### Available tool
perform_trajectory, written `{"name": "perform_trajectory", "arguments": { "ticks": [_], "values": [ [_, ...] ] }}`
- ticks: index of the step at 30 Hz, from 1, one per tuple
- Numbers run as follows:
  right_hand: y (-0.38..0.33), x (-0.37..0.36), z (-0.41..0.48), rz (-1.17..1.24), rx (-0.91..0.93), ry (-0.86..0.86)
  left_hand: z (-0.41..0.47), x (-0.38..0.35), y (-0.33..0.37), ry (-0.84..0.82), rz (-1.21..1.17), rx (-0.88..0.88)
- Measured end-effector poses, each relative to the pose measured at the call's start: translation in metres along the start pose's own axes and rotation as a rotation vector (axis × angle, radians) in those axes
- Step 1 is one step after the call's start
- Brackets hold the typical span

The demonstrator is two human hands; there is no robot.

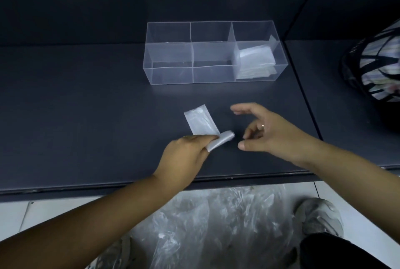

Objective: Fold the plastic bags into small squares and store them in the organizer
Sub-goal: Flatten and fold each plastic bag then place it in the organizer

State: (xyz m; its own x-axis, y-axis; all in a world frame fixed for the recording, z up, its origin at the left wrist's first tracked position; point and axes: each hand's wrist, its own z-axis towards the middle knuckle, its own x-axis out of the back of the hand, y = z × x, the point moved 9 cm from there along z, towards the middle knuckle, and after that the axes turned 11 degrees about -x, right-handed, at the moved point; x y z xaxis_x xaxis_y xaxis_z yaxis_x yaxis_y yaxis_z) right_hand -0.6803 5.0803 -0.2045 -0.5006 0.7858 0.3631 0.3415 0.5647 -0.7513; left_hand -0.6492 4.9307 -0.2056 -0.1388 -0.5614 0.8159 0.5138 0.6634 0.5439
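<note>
Both hands work low over a dark, matte table (pixel 86 106). At the near end of a folded bag (pixel 201 122), the left hand (pixel 184 156) pinches a curled flap between thumb and fingers, the flap bending up and over toward the right while the remainder lies flat on the table. This bag is a narrow strip of thin, translucent whitish plastic, faintly creased, roughly rectangular; its long axis runs from near-right to far-left, the free far end pointing away toward the organizer (pixel 213 52). Just right of the flap, apart from it, the right hand (pixel 266 130) hovers with nothing in it, fingers spread and loosely curved, thumb pointing left toward the bag; a ring (pixel 262 125) shows on 1 finger. Far from the hands stands the organizer, a clear, hard-walled rectangular box with thin dividers making 3 columns; its long axis runs left to right. Its right compartment holds a stack of folded squares (pixel 256 61) of the same pale plastic, leaning against one another; the other compartments look bare. At the right edge sits a rounded basket (pixel 372 63) of dark crossing bands over striped fabric. Below the near table edge, loose crumpled clear bags (pixel 216 221) lie on a pale tiled floor between 2 grey shoes (pixel 318 214).
</note>
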Motion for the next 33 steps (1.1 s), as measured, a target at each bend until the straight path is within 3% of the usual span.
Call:
{"name": "perform_trajectory", "arguments": {
  "ticks": [4,7,10,13,23,25,27,30,33],
  "values": [
    [-0.003,-0.027,0.025,-0.12,0.052,-0.157,0.007,0.003,-0.03,0.01,-0.182,0.145],
    [-0.001,-0.025,0.048,-0.041,0.024,-0.044,0.007,-0.008,-0.055,0.042,-0.496,0.363],
    [0.004,-0.016,0.063,0.007,-0.075,0.074,0.004,-0.018,-0.076,0.175,-0.833,0.64],
    [0.003,-0.016,0.07,0.0,-0.141,0.118,0.002,-0.018,-0.088,0.259,-0.927,0.767],
    [0.004,-0.018,0.073,-0.078,-0.152,0.256,0.015,-0.008,-0.092,0.26,-0.712,0.719],
    [0.005,-0.018,0.076,-0.107,-0.161,0.272,0.014,0.011,-0.093,0.338,-0.467,0.613],
    [0.005,-0.018,0.077,-0.142,-0.165,0.277,0.019,0.031,-0.075,0.363,-0.104,0.335],
    [0.002,-0.019,0.078,-0.222,-0.147,0.294,0.028,0.016,-0.05,0.162,0.18,0.04],
    [-0.002,-0.018,0.076,-0.24,-0.127,0.311,0.023,-0.017,-0.061,-0.148,0.304,0.07]
  ]
}}
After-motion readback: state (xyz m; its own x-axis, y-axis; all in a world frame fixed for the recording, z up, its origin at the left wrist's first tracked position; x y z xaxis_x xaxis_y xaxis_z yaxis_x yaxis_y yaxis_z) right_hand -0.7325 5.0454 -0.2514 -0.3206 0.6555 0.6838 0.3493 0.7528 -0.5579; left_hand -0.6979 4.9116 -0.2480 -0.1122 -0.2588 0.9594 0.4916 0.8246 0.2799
